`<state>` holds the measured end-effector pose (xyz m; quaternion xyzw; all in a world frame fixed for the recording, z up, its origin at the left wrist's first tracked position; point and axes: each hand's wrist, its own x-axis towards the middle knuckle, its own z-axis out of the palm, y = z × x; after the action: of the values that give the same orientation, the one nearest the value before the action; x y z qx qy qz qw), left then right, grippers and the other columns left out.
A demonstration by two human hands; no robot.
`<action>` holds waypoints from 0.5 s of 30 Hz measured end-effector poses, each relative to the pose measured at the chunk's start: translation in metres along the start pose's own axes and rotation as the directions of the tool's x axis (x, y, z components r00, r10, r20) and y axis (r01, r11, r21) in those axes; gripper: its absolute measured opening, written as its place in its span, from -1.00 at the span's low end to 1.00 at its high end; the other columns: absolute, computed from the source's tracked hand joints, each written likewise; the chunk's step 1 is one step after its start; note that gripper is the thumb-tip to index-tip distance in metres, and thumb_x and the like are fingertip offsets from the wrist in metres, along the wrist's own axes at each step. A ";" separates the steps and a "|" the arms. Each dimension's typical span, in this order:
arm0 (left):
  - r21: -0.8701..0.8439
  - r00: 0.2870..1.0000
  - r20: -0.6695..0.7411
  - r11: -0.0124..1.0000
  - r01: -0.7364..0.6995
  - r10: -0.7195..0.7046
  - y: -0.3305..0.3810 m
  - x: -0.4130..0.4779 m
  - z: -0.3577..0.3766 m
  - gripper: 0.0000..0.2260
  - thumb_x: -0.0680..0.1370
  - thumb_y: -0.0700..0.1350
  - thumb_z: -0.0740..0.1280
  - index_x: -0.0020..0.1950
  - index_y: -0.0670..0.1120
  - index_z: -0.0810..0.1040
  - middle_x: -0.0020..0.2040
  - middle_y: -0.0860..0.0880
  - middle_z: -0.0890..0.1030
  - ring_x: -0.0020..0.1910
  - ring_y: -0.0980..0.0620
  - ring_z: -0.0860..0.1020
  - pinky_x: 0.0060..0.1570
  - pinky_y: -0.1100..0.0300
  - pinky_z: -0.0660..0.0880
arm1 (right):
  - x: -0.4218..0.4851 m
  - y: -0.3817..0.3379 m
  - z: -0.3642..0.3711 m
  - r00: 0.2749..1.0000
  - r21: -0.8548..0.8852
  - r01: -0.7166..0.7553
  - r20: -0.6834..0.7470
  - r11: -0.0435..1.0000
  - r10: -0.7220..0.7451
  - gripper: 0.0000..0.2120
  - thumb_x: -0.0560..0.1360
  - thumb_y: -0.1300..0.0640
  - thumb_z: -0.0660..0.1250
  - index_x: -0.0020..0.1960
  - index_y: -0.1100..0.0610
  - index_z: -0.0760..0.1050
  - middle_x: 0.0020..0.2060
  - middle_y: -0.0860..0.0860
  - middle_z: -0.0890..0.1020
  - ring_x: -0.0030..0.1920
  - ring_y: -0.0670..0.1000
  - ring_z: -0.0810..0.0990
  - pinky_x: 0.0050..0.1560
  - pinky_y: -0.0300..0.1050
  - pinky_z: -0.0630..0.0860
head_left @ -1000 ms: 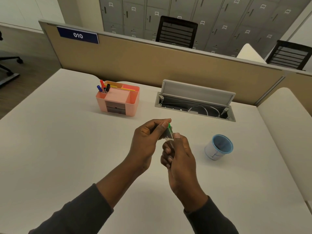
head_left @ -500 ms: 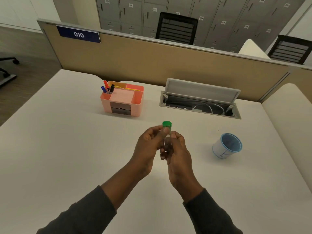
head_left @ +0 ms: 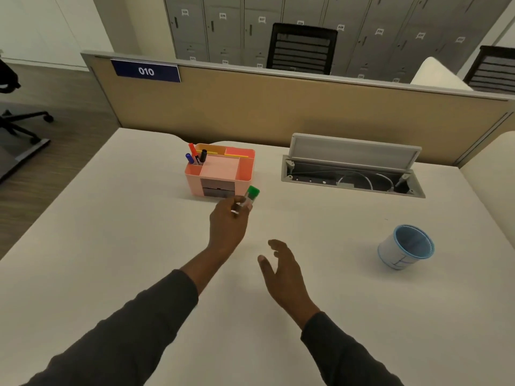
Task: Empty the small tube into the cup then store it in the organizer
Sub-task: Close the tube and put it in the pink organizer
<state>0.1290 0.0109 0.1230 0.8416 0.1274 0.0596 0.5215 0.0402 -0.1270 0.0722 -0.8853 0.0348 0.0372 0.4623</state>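
My left hand (head_left: 227,224) grips a small clear tube with a green cap (head_left: 250,196), cap pointing up and away, just in front of the pink organizer (head_left: 245,174). The organizer holds several markers in its back left slot and has small drawers in its front. My right hand (head_left: 282,270) hovers open over the desk, below and right of the tube, holding nothing. The white cup with a blue rim (head_left: 405,247) sits tilted toward me at the right of the desk, well apart from both hands.
An open cable tray with a raised grey lid (head_left: 354,168) is set into the white desk (head_left: 111,246) behind the cup. A tan partition (head_left: 278,112) runs along the desk's far edge. Office chairs and grey lockers stand beyond it.
My right hand has let go of the tube and dropped back toward me, fingers apart. My left hand has carried the tube forward and left, close to the organizer's front.
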 end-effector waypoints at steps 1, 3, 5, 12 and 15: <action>0.042 1.000 -0.014 0.999 -0.022 0.023 -0.002 0.014 -0.003 -0.76 0.58 -0.03 0.34 0.18 -0.12 0.58 0.13 -0.09 0.66 0.09 -0.07 0.61 0.13 0.09 0.57 | -0.001 0.008 0.009 0.999 -0.071 0.026 0.025 0.997 -0.024 -0.50 0.62 -0.07 0.27 0.50 0.07 0.30 0.46 0.01 0.42 0.39 0.00 0.44 0.30 -0.25 0.33; 0.128 0.996 -0.029 0.989 -0.079 0.083 -0.006 0.043 -0.008 -0.81 0.59 -0.10 0.33 0.12 -0.17 0.58 0.13 -0.13 0.65 0.11 -0.12 0.61 0.11 0.12 0.55 | -0.001 0.025 0.023 0.994 -0.219 0.060 0.106 0.974 -0.037 -0.42 0.62 -0.11 0.25 0.55 0.10 0.24 0.55 0.07 0.30 0.53 0.05 0.28 0.46 -0.20 0.21; 0.202 0.993 -0.040 0.974 -0.102 0.112 -0.007 0.070 -0.012 -0.78 0.59 -0.11 0.32 0.17 -0.19 0.58 0.19 -0.17 0.63 0.14 -0.13 0.60 0.10 0.10 0.56 | -0.001 0.039 0.032 0.983 -0.353 0.074 0.182 0.933 -0.009 -0.34 0.61 -0.16 0.21 0.60 0.11 0.14 0.63 0.10 0.09 0.62 0.07 0.05 0.57 -0.09 0.04; 0.475 0.982 -0.062 0.871 -0.128 0.178 -0.014 0.139 -0.023 -0.71 0.57 -0.07 0.35 0.26 -0.13 0.61 0.19 -0.14 0.66 0.11 -0.12 0.64 0.05 0.06 0.60 | 0.003 0.057 0.047 0.966 -0.473 0.162 0.253 0.866 -0.043 -0.20 0.57 -0.28 0.15 0.64 0.06 -0.05 0.62 0.08 -0.25 0.62 0.11 -0.25 0.60 0.00 -0.19; 0.635 0.964 -0.001 0.744 -0.206 0.267 -0.020 0.153 -0.025 -0.73 0.56 -0.09 0.36 0.24 -0.11 0.63 0.18 -0.15 0.66 0.09 -0.14 0.64 0.05 0.04 0.59 | 0.003 0.064 0.045 0.961 -0.490 0.193 0.268 0.850 -0.064 -0.18 0.55 -0.31 0.14 0.65 0.02 -0.10 0.61 0.05 -0.29 0.62 0.09 -0.27 0.60 -0.02 -0.20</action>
<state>0.2669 0.0834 0.1113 0.9727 0.0560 0.1178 0.1918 0.0355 -0.1267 -0.0055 -0.9650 -0.0926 0.1215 0.2131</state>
